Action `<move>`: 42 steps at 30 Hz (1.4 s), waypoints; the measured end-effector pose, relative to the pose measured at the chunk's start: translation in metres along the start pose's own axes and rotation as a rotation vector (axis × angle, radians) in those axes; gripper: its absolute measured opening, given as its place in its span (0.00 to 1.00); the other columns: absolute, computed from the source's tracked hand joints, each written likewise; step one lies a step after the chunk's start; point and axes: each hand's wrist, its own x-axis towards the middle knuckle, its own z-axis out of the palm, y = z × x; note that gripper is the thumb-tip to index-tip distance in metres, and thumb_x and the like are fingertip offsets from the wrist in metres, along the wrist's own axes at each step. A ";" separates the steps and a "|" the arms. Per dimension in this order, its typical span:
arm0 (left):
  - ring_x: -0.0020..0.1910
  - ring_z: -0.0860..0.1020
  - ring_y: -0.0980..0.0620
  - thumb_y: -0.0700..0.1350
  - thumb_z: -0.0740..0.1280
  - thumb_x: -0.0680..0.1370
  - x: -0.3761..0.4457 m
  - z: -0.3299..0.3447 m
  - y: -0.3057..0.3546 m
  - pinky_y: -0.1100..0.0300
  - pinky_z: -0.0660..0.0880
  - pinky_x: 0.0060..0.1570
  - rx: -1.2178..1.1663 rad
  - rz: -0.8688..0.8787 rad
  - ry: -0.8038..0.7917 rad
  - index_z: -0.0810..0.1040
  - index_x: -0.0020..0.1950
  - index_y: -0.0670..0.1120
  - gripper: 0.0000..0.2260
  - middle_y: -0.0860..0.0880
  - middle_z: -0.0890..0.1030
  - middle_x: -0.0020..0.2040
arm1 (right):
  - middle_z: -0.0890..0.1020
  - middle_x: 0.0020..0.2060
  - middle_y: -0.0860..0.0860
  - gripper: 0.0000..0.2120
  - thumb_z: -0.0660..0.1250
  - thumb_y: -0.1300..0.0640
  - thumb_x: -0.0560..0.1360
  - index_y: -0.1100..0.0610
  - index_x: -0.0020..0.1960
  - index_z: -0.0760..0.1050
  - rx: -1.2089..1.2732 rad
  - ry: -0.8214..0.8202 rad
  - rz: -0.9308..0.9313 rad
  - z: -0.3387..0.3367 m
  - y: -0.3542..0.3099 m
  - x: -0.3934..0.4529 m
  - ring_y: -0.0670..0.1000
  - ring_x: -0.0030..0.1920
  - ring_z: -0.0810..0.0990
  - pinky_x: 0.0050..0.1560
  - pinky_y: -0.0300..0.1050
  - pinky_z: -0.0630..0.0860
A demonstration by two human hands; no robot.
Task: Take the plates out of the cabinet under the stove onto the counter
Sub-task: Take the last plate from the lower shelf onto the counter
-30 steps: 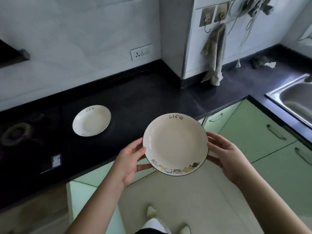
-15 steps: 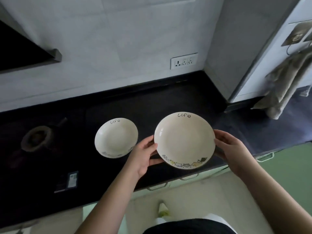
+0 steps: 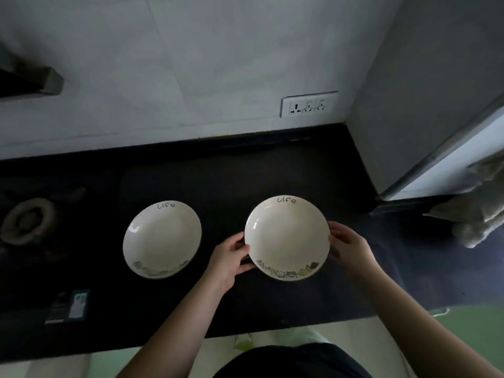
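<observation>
Here, both hands grasp one plate (image 3: 285, 238) over the bench (image 3: 272, 173).
Left hand (image 3: 227, 257) and right hand (image 3: 351, 248) grip its rim; a second plate (image 3: 162, 239) lies left of them.

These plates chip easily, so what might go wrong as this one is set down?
The held plate, gripped at its rim by the left hand and right hand, is near the other plate; drifting left, the rims may knock. Fingers under the rim may get pinched on the counter.

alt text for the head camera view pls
Two hands, left hand and right hand, hold a white plate by its sides over a dark counter. A matching second plate lies on the counter to its left.
</observation>
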 end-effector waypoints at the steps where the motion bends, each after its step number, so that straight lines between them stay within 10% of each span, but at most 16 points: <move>1: 0.52 0.82 0.50 0.37 0.68 0.78 0.004 0.004 -0.001 0.54 0.82 0.38 -0.009 -0.012 0.022 0.75 0.67 0.52 0.20 0.49 0.79 0.58 | 0.84 0.46 0.47 0.12 0.67 0.63 0.76 0.47 0.53 0.80 -0.001 -0.006 0.005 -0.001 0.001 0.009 0.45 0.42 0.85 0.34 0.36 0.79; 42: 0.45 0.78 0.58 0.38 0.68 0.78 0.044 0.050 -0.017 0.68 0.78 0.32 0.278 0.099 0.225 0.71 0.70 0.50 0.21 0.57 0.75 0.53 | 0.80 0.45 0.40 0.11 0.66 0.57 0.77 0.44 0.57 0.76 -0.247 -0.067 -0.016 -0.018 0.004 0.098 0.44 0.45 0.81 0.38 0.40 0.78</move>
